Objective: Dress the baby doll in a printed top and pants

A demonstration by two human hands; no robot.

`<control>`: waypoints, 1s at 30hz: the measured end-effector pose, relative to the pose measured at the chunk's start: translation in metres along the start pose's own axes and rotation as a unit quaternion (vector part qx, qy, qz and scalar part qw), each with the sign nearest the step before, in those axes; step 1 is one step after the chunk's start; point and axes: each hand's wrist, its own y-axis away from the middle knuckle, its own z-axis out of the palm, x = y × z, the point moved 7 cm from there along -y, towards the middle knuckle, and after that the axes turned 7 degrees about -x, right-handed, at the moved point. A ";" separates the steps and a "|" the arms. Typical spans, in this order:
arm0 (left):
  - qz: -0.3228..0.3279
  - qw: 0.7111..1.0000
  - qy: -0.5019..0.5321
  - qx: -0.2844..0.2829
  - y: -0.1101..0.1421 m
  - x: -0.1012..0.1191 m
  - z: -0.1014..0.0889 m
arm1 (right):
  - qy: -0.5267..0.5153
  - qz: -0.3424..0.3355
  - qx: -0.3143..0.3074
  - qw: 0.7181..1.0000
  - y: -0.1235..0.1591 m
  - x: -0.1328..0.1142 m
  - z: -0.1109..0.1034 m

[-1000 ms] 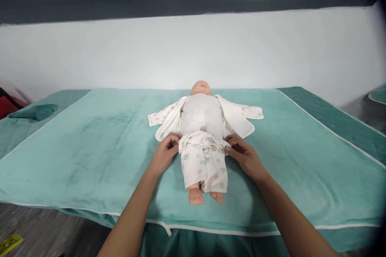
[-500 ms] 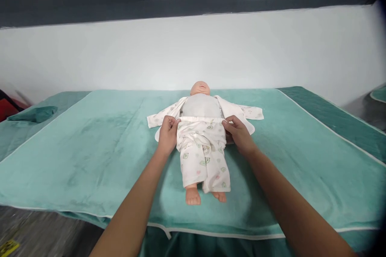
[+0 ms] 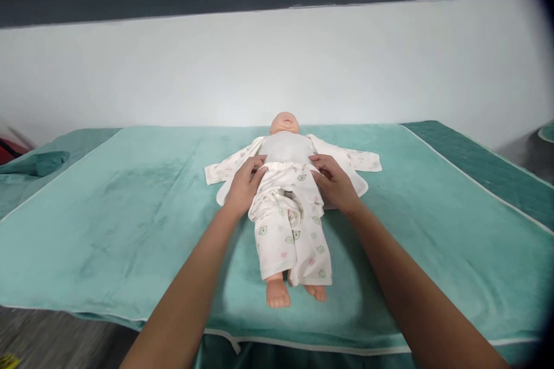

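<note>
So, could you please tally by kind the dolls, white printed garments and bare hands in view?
Doll: 1
White printed garments: 2 (jacket, trousers)
Bare hands: 2 (left hand, right hand)
Total: 5

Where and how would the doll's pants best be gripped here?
Probably at the two ends of the waistband, the left hand coming from the left and the right hand from the right, each pinching the edge. It runs nearly straight across the doll's belly, whereas the pants look bunched lower down.
</note>
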 end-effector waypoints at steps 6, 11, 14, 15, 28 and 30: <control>-0.103 0.990 -0.058 0.076 -0.049 -0.013 -0.009 | 0.073 0.115 0.069 0.988 -0.035 0.024 -0.011; -0.158 0.981 0.054 0.101 -0.061 -0.049 0.003 | -0.141 0.213 0.084 0.963 -0.046 0.063 0.005; -0.148 0.980 0.107 0.073 -0.048 -0.059 0.008 | -0.202 0.220 0.067 0.952 -0.041 0.065 0.010; -0.150 0.980 0.120 0.051 -0.043 -0.060 0.009 | -0.219 0.221 0.053 0.949 -0.038 0.064 0.011; -0.262 0.910 0.266 -0.181 -0.015 -0.061 0.015 | -0.180 0.226 -0.266 0.920 -0.017 0.048 -0.002; -0.266 0.900 0.293 -0.183 -0.012 -0.065 0.016 | -0.191 0.206 -0.302 0.911 -0.015 0.042 -0.003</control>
